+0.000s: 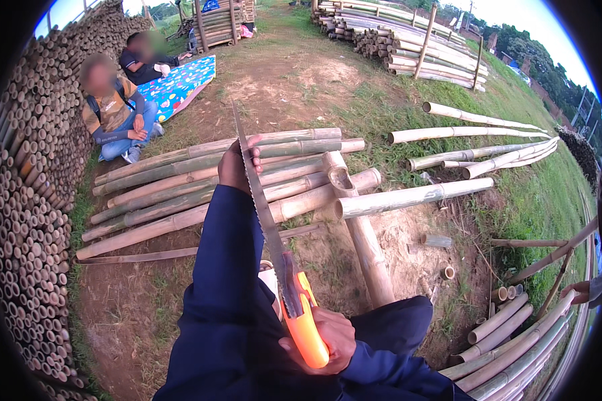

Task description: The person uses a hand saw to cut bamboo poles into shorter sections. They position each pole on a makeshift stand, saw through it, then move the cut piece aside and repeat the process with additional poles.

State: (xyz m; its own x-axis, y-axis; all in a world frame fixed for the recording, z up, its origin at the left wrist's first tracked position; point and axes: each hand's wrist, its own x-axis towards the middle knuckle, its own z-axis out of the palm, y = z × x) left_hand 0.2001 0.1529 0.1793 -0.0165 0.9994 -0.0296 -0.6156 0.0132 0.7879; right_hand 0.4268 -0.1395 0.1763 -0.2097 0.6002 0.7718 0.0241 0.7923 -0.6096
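A hand saw (pixel 264 214) with a long toothed steel blade and an orange handle (pixel 306 327) points away from me, up and to the left. My right hand (pixel 328 337) grips the orange handle. My left hand (pixel 237 167), in a dark blue sleeve, pinches the blade near its far end between thumb and fingers. Behind the saw lies a row of cut bamboo poles (pixel 180 194) on bare earth. One thick pole (pixel 364 240) runs toward me, and another (pixel 415 197) lies across its top end.
A tall stack of bamboo ends (pixel 27 220) walls the left side. Two people sit by a patterned mat (pixel 180 83) at the back left. More poles lie on the grass (pixel 481 157) and at lower right (pixel 508 347), where another person's hand (pixel 578 291) shows.
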